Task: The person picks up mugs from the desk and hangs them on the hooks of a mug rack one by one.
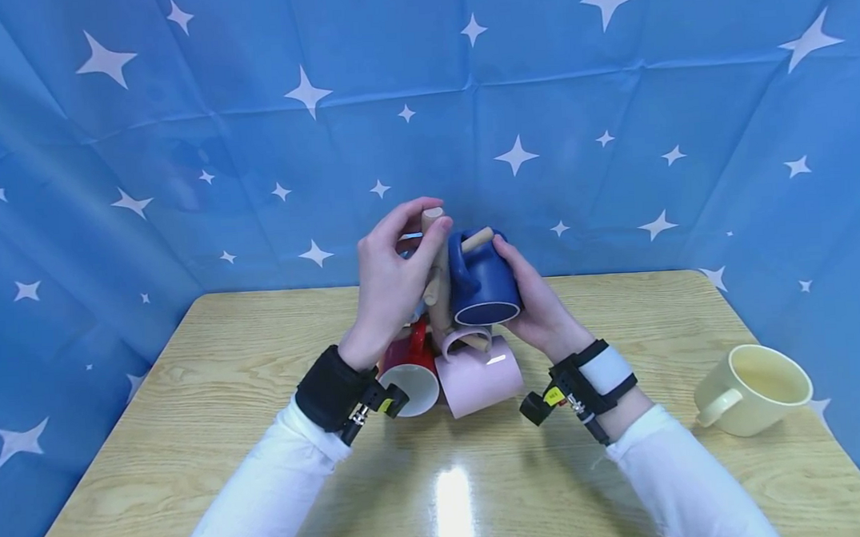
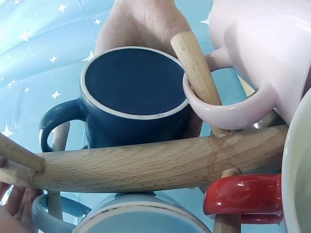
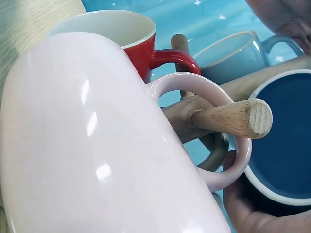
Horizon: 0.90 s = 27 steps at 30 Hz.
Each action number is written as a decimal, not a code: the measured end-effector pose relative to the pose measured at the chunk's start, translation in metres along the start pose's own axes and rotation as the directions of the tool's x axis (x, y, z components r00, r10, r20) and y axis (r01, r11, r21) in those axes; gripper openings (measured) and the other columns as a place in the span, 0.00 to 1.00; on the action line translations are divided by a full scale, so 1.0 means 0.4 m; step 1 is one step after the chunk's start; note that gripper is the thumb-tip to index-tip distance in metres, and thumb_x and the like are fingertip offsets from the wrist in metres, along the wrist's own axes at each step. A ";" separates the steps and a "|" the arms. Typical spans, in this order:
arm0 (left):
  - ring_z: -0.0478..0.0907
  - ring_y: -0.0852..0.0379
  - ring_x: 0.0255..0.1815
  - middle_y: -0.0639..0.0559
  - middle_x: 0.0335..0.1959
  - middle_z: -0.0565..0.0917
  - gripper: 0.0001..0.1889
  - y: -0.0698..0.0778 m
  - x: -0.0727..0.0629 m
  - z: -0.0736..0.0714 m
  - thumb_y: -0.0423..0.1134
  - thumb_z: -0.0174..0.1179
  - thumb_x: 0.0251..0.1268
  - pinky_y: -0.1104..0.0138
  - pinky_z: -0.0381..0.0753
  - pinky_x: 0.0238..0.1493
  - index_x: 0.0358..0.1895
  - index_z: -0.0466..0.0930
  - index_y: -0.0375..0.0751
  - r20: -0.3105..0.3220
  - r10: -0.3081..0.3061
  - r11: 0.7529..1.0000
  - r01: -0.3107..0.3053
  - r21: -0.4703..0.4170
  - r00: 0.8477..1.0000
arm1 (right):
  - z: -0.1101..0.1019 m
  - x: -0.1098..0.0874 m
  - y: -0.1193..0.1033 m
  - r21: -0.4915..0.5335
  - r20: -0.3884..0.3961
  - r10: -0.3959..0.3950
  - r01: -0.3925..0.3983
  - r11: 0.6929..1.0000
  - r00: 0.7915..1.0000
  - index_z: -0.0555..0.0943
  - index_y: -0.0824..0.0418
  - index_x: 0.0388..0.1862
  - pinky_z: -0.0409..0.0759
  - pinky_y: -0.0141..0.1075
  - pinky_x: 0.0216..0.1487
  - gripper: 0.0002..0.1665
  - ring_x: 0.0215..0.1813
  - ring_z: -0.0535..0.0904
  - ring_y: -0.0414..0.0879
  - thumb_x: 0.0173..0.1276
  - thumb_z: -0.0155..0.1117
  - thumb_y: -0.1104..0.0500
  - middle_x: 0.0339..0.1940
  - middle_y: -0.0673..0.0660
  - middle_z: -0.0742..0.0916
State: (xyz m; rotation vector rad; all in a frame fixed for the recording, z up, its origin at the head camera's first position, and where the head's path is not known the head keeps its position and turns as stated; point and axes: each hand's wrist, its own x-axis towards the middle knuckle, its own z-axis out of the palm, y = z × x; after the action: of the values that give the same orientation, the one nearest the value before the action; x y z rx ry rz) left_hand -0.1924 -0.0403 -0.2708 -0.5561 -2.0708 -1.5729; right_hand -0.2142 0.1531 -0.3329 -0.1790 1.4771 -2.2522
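A wooden mug tree (image 1: 441, 304) stands at the middle of the table, its post upright. My left hand (image 1: 390, 282) grips the top of the post between thumb and fingers. My right hand (image 1: 536, 304) holds a dark blue mug (image 1: 496, 286) by its side, bottom toward me. The mug's handle loops around an upper peg (image 1: 477, 239). Below it, a pink mug (image 1: 481, 378) hangs by its handle from a lower peg (image 3: 233, 119). A red mug (image 3: 140, 58) hangs at the left. A light blue mug (image 2: 141, 218), mostly hidden in the head view, hangs behind my left hand.
A pale yellow mug (image 1: 752, 390) stands upright near the table's right edge. The wooden tabletop (image 1: 261, 372) reaches back to a blue curtain (image 1: 406, 61) with white stars.
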 end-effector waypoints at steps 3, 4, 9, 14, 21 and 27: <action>0.89 0.49 0.52 0.41 0.47 0.89 0.15 0.001 0.000 0.000 0.40 0.65 0.76 0.56 0.89 0.56 0.60 0.85 0.40 0.001 -0.001 1.000 0.001 0.001 1.000 | 0.002 -0.001 0.000 -0.004 -0.008 0.002 -0.002 1.000 1.000 0.53 0.44 0.83 0.85 0.31 0.60 0.39 0.62 0.80 0.40 0.82 0.38 0.30 0.70 0.48 0.74; 0.89 0.49 0.52 0.41 0.47 0.89 0.15 0.002 -0.001 0.000 0.40 0.65 0.76 0.56 0.89 0.57 0.60 0.85 0.40 0.000 -0.001 1.000 0.001 0.001 1.000 | 0.001 -0.002 0.000 -0.008 -0.013 0.004 -0.004 1.000 1.000 0.53 0.43 0.84 0.85 0.31 0.60 0.39 0.62 0.81 0.40 0.82 0.38 0.29 0.70 0.48 0.74; 0.89 0.49 0.52 0.41 0.48 0.90 0.15 0.002 -0.001 0.000 0.41 0.65 0.76 0.56 0.89 0.57 0.60 0.85 0.40 -0.003 -0.004 1.000 0.004 0.000 1.000 | 0.002 -0.005 -0.001 -0.047 -0.022 0.006 -0.007 0.999 1.000 0.49 0.44 0.87 0.84 0.31 0.60 0.44 0.65 0.78 0.43 0.80 0.39 0.27 0.76 0.52 0.71; 0.89 0.49 0.52 0.41 0.48 0.89 0.15 0.001 -0.001 0.000 0.41 0.65 0.76 0.56 0.89 0.56 0.60 0.85 0.40 -0.004 -0.002 1.000 0.002 0.000 1.000 | 0.002 -0.005 -0.001 -0.093 -0.036 0.003 -0.006 0.996 0.999 0.48 0.44 0.88 0.84 0.31 0.60 0.46 0.67 0.76 0.45 0.80 0.37 0.26 0.81 0.55 0.67; 0.89 0.48 0.52 0.41 0.48 0.89 0.15 0.001 -0.002 -0.001 0.41 0.64 0.76 0.55 0.89 0.57 0.60 0.85 0.40 -0.001 -0.007 1.000 0.007 0.002 1.000 | 0.004 -0.005 -0.003 -0.134 -0.028 -0.008 0.004 0.991 1.000 0.47 0.45 0.88 0.83 0.30 0.60 0.45 0.67 0.76 0.45 0.81 0.36 0.27 0.84 0.59 0.64; 0.89 0.48 0.52 0.41 0.49 0.89 0.16 0.001 -0.002 0.000 0.41 0.64 0.76 0.55 0.89 0.57 0.60 0.85 0.40 0.002 -0.008 1.000 0.008 -0.002 1.000 | 0.004 -0.005 -0.002 -0.130 -0.022 -0.020 0.017 0.991 1.000 0.48 0.46 0.88 0.84 0.28 0.59 0.44 0.62 0.81 0.40 0.81 0.37 0.28 0.81 0.57 0.67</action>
State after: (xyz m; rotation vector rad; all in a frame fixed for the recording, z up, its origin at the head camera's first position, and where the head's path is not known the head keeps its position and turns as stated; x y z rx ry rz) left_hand -0.1913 -0.0403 -0.2710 -0.5509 -2.0764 -1.5794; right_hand -0.2120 0.1530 -0.3313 -0.2080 1.6421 -2.1803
